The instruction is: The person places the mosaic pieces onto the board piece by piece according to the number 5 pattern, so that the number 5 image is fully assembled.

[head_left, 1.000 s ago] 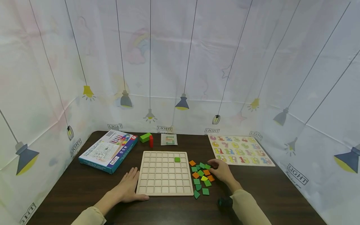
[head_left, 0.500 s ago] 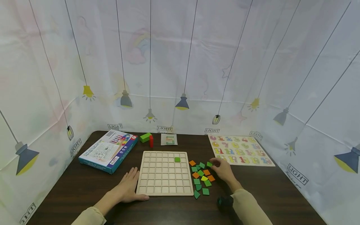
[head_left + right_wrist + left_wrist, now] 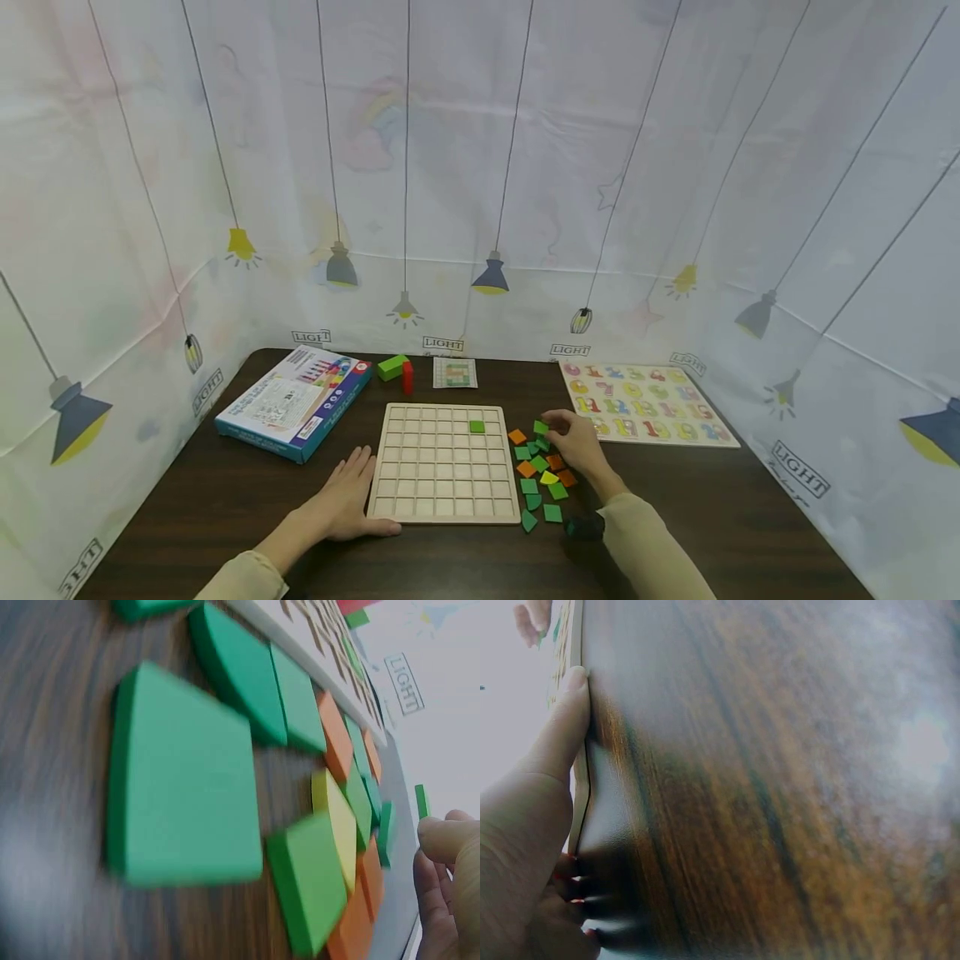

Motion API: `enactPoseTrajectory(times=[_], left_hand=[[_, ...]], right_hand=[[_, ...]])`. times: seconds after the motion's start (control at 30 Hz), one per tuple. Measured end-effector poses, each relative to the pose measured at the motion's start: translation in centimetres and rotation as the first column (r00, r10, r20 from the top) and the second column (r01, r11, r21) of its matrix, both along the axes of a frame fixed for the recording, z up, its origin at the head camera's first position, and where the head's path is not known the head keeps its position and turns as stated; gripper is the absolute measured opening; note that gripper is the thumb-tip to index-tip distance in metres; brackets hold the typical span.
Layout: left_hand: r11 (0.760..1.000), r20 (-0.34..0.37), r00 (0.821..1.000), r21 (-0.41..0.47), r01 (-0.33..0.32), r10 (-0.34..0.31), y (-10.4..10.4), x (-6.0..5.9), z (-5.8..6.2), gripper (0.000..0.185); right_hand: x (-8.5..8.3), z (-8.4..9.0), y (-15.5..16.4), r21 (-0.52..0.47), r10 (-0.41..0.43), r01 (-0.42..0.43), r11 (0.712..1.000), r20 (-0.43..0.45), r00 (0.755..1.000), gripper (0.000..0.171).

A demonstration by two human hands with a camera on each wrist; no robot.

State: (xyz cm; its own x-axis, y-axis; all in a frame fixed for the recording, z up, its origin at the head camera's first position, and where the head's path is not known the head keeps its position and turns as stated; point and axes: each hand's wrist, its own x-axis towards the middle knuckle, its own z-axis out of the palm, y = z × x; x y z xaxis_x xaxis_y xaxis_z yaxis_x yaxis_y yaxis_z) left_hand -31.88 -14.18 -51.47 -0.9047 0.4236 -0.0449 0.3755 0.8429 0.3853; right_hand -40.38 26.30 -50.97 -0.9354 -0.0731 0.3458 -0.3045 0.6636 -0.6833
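Dark table (image 3: 225,500), 1 grid board (image 3: 444,462), 1 placed green tile (image 3: 476,427)

Close to the lens, a large green tile (image 3: 184,799) lies flat on the dark wooden worktop (image 3: 52,712). Beyond it, green, orange and 1 yellow tile (image 3: 337,817) overlap in a loose heap. At the right edge, the right hand's fingers (image 3: 450,847) pinch a small green tile (image 3: 422,801).
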Motion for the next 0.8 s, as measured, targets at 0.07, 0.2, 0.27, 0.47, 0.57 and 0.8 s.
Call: enactPoseTrajectory(times=[0.07, 0.2, 0.27, 0.47, 0.57, 0.8], left_hand=[[1.000, -0.002, 1.000, -0.002, 0.001, -0.001, 0.0, 0.0, 0.0, 0.123], [1.000, -0.004, 1.000, -0.003, 0.001, -0.001, 0.0, 0.0, 0.1, 0.123], [1.000, -0.004, 1.000, -0.004, -0.001, 0.001, -0.1, 0.0, 0.2, 0.123], [1.000, -0.005, 1.000, -0.004, -0.008, 0.008, -0.2, 0.1, 0.2, 0.122], [1.000, -0.005, 1.000, 0.000, -0.006, 0.006, -0.2, 0.1, 0.1, 0.122], [1.000, -0.009, 1.000, 0.006, -0.001, 0.001, 0.0, 0.0, 0.0, 0.124]], right_hand=[[-0.2, 0.0, -0.7, -0.014, 0.012, -0.012, 1.000, 0.000, 1.000, 0.026], [-0.6, 0.0, -2.2, -0.023, 0.030, -0.030, 0.999, 0.011, 1.000, 0.026], [-0.8, 0.0, -3.0, -0.028, 0.039, -0.039, 0.999, 0.017, 0.999, 0.026], [-1.3, 0.3, -5.6, -0.046, 0.080, -0.080, 0.996, -0.007, 0.997, 0.026], [-1.4, 0.3, -6.7, -0.052, 0.093, -0.093, 0.994, 0.000, 0.996, 0.026], [-1.2, 0.5, -8.6, -0.088, 0.130, -0.127, 0.988, 0.031, 0.991, 0.026]])
